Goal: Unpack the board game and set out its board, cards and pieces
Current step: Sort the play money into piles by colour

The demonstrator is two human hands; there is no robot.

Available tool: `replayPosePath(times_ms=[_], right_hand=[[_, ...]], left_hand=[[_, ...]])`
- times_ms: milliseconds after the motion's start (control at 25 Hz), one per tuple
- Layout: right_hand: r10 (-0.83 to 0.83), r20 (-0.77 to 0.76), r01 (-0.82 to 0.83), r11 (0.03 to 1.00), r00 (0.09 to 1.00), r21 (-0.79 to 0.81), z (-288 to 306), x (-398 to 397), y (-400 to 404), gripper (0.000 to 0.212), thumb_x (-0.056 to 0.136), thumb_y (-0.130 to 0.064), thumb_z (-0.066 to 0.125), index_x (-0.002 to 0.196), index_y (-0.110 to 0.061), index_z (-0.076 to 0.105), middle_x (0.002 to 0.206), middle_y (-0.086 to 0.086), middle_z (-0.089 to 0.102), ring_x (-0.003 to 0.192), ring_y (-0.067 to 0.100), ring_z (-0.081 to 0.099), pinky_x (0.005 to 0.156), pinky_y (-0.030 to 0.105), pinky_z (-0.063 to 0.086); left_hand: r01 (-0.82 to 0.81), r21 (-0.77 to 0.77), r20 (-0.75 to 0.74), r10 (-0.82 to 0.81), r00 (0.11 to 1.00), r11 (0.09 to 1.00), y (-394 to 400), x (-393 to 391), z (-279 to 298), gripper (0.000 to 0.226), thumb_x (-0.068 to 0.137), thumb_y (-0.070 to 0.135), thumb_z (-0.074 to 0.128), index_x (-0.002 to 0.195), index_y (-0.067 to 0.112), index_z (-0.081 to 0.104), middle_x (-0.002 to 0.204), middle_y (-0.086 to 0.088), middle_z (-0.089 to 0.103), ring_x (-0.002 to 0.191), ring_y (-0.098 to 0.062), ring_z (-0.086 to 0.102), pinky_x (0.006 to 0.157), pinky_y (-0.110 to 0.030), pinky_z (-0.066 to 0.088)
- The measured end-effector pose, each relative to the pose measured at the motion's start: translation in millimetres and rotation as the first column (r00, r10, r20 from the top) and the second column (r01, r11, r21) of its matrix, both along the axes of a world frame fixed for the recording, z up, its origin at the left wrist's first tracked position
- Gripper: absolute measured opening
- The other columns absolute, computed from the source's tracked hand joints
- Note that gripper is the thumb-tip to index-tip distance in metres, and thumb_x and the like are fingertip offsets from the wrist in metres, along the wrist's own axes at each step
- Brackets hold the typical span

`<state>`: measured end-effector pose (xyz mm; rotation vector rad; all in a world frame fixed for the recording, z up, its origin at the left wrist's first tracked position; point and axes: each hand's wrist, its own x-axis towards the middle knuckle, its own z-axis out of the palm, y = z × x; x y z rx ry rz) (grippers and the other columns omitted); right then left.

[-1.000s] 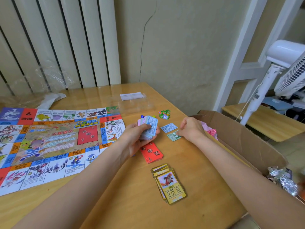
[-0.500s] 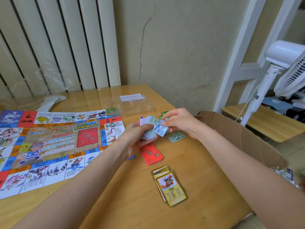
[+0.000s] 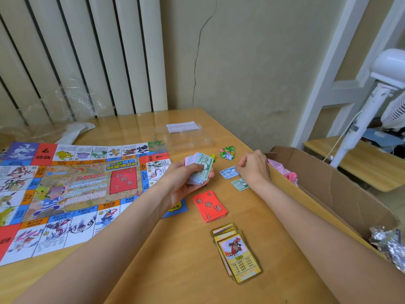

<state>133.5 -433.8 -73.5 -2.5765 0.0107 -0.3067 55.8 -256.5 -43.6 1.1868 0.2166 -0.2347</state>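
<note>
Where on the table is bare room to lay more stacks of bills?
Bare wood lies near the front edge, between the board and the yellow cards, and behind the blue bill beside the clear tray. It is crowded around the red cards and green bill.

A lived-in home room is suggested by a wooden table [image 3: 175, 260], vertical blinds [image 3: 87, 55], a cracked wall [image 3: 241, 62] and a standing fan [image 3: 372, 102].
</note>
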Motion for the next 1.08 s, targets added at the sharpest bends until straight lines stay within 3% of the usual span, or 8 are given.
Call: replayPosePath(times_ms=[80,160,320,480,680,840,960,1080], right_hand=[[-0.032,0.012,0.032,0.999,0.999,0.002,-2,1,-2,0.009,0.085,-0.014,0.064,0.088,-0.007,0.067,0.117,0.015,0.049,0.114,0.03,0.048,0.089,0.029,0.04],[-0.041,0.048,0.03,0.976,0.998,0.217,6,0,-2,0.013,0.086,-0.017,0.064,0.086,-0.005,0.067,0.107,0.013,0.056,0.103,0.026,0.054,0.083,0.026,0.04],[0.399,-0.131,-0.223,0.722,0.908,0.655,35,-22,-2,0.013,0.085,-0.022,0.067,0.079,-0.01,0.067,0.069,-0.001,0.063,0.062,0.009,0.055,0.053,0.017,0.041],[0.476,-0.161,-0.313,0.76,0.864,0.57,45,-35,-5,0.013,0.079,-0.01,0.072,0.071,-0.01,0.061,0.045,-0.008,0.057,0.039,0.0,0.047,0.042,0.014,0.036],[0.215,-0.196,-0.064,0.812,0.957,0.58,33,-34,-34,0.018,0.079,-0.005,0.07,0.065,-0.007,0.06,0.054,0.003,0.057,0.035,0.001,0.045,0.036,0.013,0.033],[-0.004,-0.169,0.053,0.957,0.986,0.286,13,-36,-38,0.024,0.078,-0.011,0.072,0.06,-0.015,0.056,0.072,0.005,0.063,0.066,0.016,0.057,0.062,0.022,0.044],[0.011,-0.105,-0.013,1.0,0.994,-0.02,13,-38,-34,0.018,0.079,-0.015,0.07,0.078,-0.016,0.052,0.102,0.008,0.059,0.096,0.024,0.057,0.077,0.03,0.043],[0.031,-0.039,-0.03,0.999,0.999,0.012,20,-36,-31,0.019,0.081,-0.019,0.069,0.083,-0.017,0.051,0.099,0.006,0.057,0.091,0.022,0.055,0.075,0.029,0.043]], left_hand=[[0.011,0.004,-0.003,-0.011,1.0,1.0,-4,0,-1,0.01,0.091,0.0,0.05,0.096,0.003,0.059,0.07,-0.009,0.072,0.06,-0.013,0.07,0.058,-0.022,0.056],[0.011,0.009,0.002,-0.011,1.0,1.0,-6,0,-3,0.011,0.09,-0.001,0.052,0.099,0.003,0.058,0.071,-0.01,0.073,0.061,-0.014,0.07,0.059,-0.022,0.056],[0.015,0.046,0.018,-0.016,1.0,0.999,-15,-1,-3,0.019,0.088,-0.001,0.056,0.105,0.004,0.059,0.072,-0.008,0.072,0.059,-0.012,0.07,0.058,-0.021,0.056],[0.029,0.068,0.012,-0.03,0.999,0.997,-29,-6,1,0.012,0.087,0.001,0.059,0.099,0.005,0.06,0.072,-0.009,0.07,0.056,-0.013,0.069,0.053,-0.02,0.056],[0.004,0.001,0.019,-0.004,1.0,1.0,-30,-8,3,0.014,0.093,0.003,0.05,0.105,0.0,0.056,0.073,-0.014,0.071,0.058,-0.016,0.069,0.055,-0.022,0.057],[-0.001,0.001,0.011,0.001,1.0,1.0,-28,-11,3,0.02,0.093,0.003,0.05,0.113,0.001,0.054,0.072,-0.013,0.071,0.059,-0.016,0.069,0.054,-0.021,0.056],[-0.001,0.016,-0.001,0.001,1.0,1.0,-29,-10,1,0.023,0.093,0.003,0.05,0.115,0.001,0.054,0.07,-0.011,0.072,0.059,-0.014,0.07,0.053,-0.021,0.056],[0.005,0.074,0.005,-0.005,1.0,0.997,-29,-10,0,0.021,0.09,0.003,0.055,0.111,0.006,0.057,0.067,-0.007,0.072,0.057,-0.01,0.069,0.052,-0.019,0.055]])
